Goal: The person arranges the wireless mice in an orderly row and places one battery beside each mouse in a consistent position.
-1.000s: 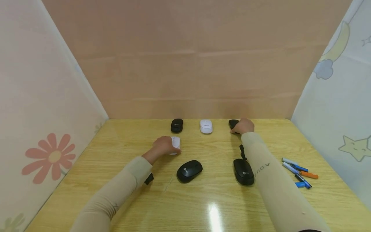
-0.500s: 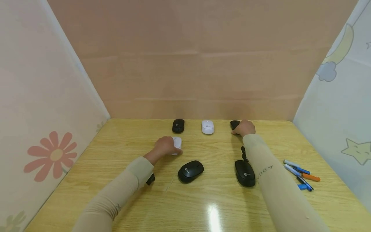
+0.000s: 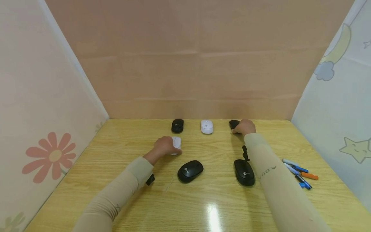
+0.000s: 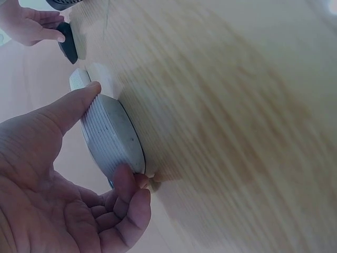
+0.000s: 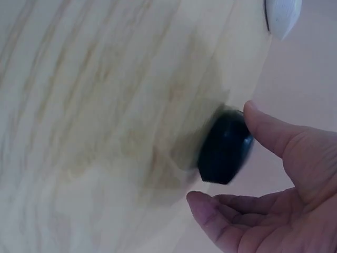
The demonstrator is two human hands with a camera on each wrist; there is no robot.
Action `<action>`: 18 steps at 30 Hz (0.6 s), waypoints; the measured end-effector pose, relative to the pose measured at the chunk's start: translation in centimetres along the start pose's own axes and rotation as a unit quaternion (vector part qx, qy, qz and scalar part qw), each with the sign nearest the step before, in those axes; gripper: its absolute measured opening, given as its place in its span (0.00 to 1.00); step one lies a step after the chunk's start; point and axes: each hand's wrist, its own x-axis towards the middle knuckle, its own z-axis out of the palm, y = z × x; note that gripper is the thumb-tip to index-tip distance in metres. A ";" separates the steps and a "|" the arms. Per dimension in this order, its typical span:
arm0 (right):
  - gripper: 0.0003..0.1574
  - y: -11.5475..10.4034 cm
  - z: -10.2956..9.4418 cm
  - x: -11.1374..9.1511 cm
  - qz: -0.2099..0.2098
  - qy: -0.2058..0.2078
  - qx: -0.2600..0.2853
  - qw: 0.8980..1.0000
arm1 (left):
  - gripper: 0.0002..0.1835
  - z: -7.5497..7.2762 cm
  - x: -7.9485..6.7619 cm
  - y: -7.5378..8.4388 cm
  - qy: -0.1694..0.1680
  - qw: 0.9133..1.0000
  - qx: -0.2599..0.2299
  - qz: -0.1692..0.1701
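My left hand (image 3: 165,146) pinches a white computer mouse (image 4: 113,134) standing on the wooden table. In the left wrist view the thumb touches one end and the curled fingers touch the other. My right hand (image 3: 244,127) is at a black computer mouse (image 5: 225,147) by the table's back edge. In the right wrist view its thumb tip lies against or just beside the mouse, and a small gap shows between mouse and fingertips. Farther left along the back edge are a second white mouse (image 3: 207,127) and another black mouse (image 3: 177,125).
Nearer to me lie two larger black mice, one in the middle (image 3: 190,171) and one on the right (image 3: 244,172), beside my right sleeve. Several pens (image 3: 301,170) are scattered at the right. A small dark object (image 3: 150,179) shows by the left sleeve. A panel (image 3: 191,64) stands behind the table (image 3: 121,141).
Both hands stay at the same mice. The head view shifts slightly; no mouse has visibly moved on the table.
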 end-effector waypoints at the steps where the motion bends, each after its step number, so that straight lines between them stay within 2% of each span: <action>1: 0.36 0.0 -0.3 -0.2 -0.004 -0.002 -0.003 1.000 | 0.33 -0.1 -0.1 0.0 0.000 1.000 -0.001 0.000; 6: 0.28 -0.6 -1.9 -1.5 -0.026 -0.005 0.014 1.000 | 0.33 -0.2 -0.2 0.0 0.000 1.000 -0.004 0.003; 11: 0.33 -2.0 -3.1 -2.1 -0.047 -0.001 0.008 0.999 | 0.33 -0.1 -0.1 -0.2 0.004 1.000 -0.013 0.004; 15: 0.40 -3.5 -3.3 -2.7 -0.070 0.003 -0.002 0.998 | 0.33 0.0 0.0 -0.3 0.005 1.000 -0.017 0.003; 18: 0.36 -4.4 -2.9 -3.4 -0.095 -0.002 0.010 0.995 | 0.33 0.1 0.1 -0.3 0.003 1.000 -0.017 -0.001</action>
